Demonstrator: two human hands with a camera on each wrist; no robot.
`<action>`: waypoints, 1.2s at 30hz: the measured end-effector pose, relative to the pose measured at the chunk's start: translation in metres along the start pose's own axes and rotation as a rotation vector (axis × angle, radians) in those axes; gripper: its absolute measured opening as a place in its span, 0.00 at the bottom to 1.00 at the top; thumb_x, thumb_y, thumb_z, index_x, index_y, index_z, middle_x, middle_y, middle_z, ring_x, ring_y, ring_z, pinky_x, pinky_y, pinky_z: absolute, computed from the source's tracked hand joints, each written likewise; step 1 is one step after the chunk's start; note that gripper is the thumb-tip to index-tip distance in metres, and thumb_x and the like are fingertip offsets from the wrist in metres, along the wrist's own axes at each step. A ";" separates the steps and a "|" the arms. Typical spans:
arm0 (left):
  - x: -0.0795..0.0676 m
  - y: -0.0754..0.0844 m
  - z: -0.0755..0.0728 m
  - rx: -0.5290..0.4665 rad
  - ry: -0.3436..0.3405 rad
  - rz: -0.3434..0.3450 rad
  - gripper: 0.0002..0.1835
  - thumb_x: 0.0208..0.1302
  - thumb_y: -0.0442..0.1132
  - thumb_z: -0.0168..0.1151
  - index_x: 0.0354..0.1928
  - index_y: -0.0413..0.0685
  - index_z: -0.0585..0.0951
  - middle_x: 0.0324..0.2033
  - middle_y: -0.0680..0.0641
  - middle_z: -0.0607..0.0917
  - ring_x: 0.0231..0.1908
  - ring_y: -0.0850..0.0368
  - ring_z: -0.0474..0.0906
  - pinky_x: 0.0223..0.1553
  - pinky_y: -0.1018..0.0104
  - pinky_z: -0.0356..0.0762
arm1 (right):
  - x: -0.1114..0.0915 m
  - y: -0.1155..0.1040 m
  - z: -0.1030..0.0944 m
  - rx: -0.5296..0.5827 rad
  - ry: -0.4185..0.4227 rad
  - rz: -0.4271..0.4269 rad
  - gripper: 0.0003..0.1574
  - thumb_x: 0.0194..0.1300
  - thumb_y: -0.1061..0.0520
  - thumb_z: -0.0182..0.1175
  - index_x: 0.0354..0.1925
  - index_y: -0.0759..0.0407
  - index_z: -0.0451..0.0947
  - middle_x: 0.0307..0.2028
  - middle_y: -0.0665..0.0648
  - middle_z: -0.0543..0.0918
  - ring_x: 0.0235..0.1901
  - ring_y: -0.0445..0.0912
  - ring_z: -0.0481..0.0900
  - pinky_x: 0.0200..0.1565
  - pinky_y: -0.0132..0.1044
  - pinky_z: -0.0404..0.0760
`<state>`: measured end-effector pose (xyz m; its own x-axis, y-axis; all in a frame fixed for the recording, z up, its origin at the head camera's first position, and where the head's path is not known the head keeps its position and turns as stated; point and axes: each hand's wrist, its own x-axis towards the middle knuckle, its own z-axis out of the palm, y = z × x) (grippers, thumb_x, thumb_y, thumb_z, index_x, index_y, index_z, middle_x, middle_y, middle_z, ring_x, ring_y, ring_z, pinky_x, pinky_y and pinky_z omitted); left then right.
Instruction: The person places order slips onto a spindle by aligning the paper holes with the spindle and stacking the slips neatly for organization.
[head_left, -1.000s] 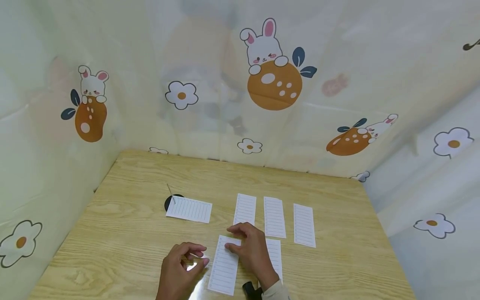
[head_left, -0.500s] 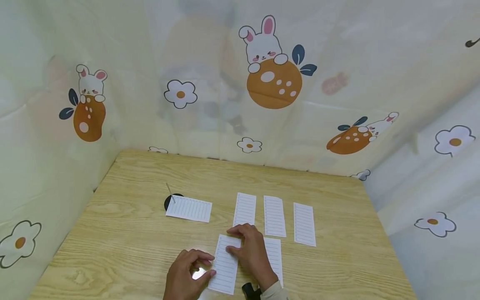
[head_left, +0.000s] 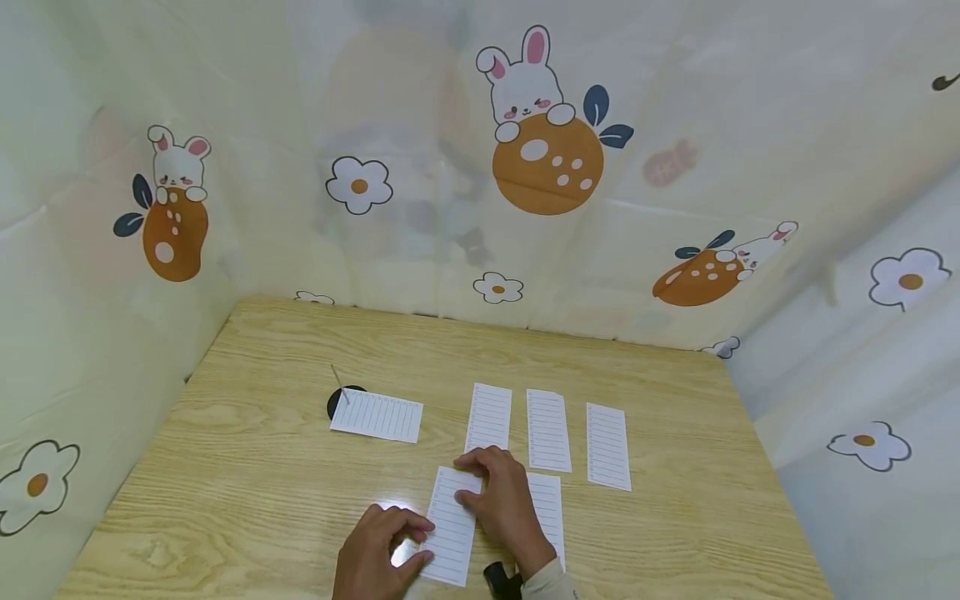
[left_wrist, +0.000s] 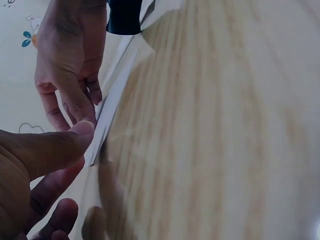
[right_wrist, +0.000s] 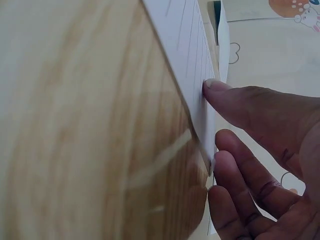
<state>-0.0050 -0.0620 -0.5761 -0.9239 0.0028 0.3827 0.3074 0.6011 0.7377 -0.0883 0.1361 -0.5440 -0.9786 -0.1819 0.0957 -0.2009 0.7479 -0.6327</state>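
A white lined paper card (head_left: 452, 533) lies lengthwise between both hands near the front of the table. My right hand (head_left: 506, 504) pinches its upper right part; in the right wrist view the thumb (right_wrist: 250, 105) presses on the lined face while the fingers bend around the card's end. At the lower left edge, my left hand (head_left: 375, 552) pinches the card between thumb and index finger. The left wrist view shows that thumb (left_wrist: 55, 147) right at the card's edge, with the card seen nearly edge-on.
Behind the hands stand three upright-set lined cards, the nearest being the left card (head_left: 489, 417). Another card (head_left: 547, 517) lies partly behind the right wrist. At left, a sideways card (head_left: 377, 417) overlaps a black round object (head_left: 335, 404) with a thin stick. Patterned curtains (head_left: 405, 250) enclose the table.
My left hand has moved right and slightly toward the front, from beside the card onto its left edge. My right hand keeps its hold at the upper right part.
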 end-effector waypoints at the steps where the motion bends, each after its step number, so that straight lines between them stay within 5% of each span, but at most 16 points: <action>1: 0.000 -0.001 0.001 0.006 -0.002 0.003 0.33 0.28 0.33 0.90 0.38 0.74 0.87 0.27 0.73 0.82 0.30 0.72 0.65 0.31 0.80 0.62 | 0.000 0.000 0.000 0.011 -0.008 0.011 0.26 0.47 0.63 0.84 0.45 0.48 0.89 0.41 0.47 0.88 0.43 0.44 0.82 0.50 0.40 0.80; 15: 0.000 0.003 -0.002 0.031 -0.133 -0.121 0.28 0.37 0.35 0.88 0.38 0.74 0.87 0.29 0.73 0.81 0.33 0.73 0.68 0.32 0.75 0.69 | 0.004 0.000 0.000 0.128 -0.056 0.044 0.24 0.48 0.69 0.81 0.42 0.50 0.87 0.39 0.47 0.87 0.37 0.39 0.82 0.42 0.31 0.80; 27: 0.001 0.004 -0.004 0.036 -0.148 -0.116 0.27 0.38 0.35 0.88 0.38 0.73 0.87 0.29 0.72 0.82 0.34 0.73 0.70 0.33 0.74 0.71 | 0.008 0.001 -0.005 0.077 -0.084 -0.015 0.21 0.48 0.67 0.80 0.28 0.43 0.83 0.30 0.42 0.83 0.35 0.39 0.69 0.40 0.32 0.69; 36: 0.002 0.005 -0.005 0.034 -0.162 -0.112 0.26 0.39 0.34 0.87 0.39 0.71 0.87 0.30 0.71 0.83 0.34 0.71 0.70 0.33 0.73 0.71 | 0.011 0.003 -0.020 0.135 -0.197 -0.067 0.15 0.58 0.68 0.77 0.29 0.47 0.87 0.34 0.46 0.86 0.34 0.35 0.80 0.37 0.29 0.79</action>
<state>-0.0037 -0.0630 -0.5688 -0.9773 0.0617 0.2027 0.1955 0.6318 0.7501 -0.1008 0.1488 -0.5297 -0.9333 -0.3592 -0.0022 -0.2446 0.6399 -0.7285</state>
